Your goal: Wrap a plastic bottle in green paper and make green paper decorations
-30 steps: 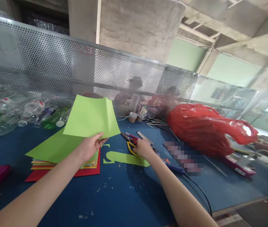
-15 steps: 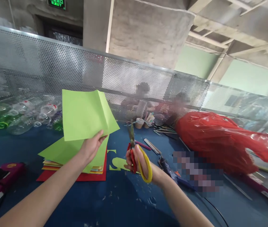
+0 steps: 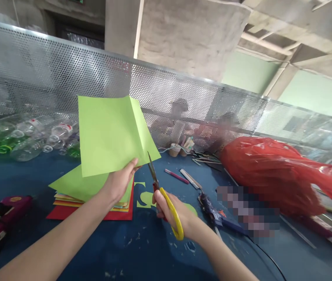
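My left hand (image 3: 121, 181) pinches the lower edge of a light green sheet of paper (image 3: 107, 134), which has a fold line near its right side. In my right hand (image 3: 168, 208) is a pair of scissors (image 3: 173, 212) with one yellow handle and one red. The blades point up at the sheet's lower right edge, and one tip overlaps the paper. Whether they cut into it I cannot tell. Below the sheet lies a stack of coloured paper (image 3: 80, 185), green on top and red at the bottom. Green cut-out scraps (image 3: 146, 199) rest between the stack and my right hand.
Plastic bottles (image 3: 28, 136) lie at the back left, near a purple-edged power strip (image 3: 6, 222). Right of the scissors are a pink pen (image 3: 176, 176) and a blue glue gun (image 3: 227, 224) with its cord. A red plastic bag (image 3: 271, 175) bulges at the right before a perforated metal panel (image 3: 95, 74).
The green sheet has moved slightly right and up with my left hand. My right hand has turned the scissors, so the blades now tilt left and meet the sheet's edge.
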Demonstrator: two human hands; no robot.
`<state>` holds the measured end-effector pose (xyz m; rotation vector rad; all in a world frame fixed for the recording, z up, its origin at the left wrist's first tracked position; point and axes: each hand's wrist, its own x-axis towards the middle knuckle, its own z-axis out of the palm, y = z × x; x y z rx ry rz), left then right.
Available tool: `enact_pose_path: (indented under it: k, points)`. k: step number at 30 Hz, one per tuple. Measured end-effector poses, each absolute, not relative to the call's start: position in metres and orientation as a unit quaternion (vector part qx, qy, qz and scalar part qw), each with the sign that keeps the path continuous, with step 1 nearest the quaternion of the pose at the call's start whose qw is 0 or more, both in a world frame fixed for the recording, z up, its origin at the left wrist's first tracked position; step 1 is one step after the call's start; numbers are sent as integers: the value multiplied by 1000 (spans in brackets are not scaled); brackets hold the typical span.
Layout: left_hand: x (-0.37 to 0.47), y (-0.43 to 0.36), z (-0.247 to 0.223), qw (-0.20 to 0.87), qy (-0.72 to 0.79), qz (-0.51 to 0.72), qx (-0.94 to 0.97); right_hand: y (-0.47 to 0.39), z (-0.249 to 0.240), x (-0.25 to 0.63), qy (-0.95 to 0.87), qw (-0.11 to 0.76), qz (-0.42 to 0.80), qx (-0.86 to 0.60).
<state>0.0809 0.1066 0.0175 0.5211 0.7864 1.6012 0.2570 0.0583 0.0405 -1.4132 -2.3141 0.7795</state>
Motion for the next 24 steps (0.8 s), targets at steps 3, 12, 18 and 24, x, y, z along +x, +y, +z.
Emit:
enact_pose_path:
  k: [3,12,18,24]
  points:
    - [87,103,19,566,348,707,241,57,41,257,-806,156,271,-502]
    - [100,86,35,553,399,689,244,57,37,259,-795,181,283,-505]
    - [105,80,44,554,411,691,215,60,34,260,-790,189,300,-500]
    - [107,75,51,561,434,675,205,62,31,260,-791,192,302,-496]
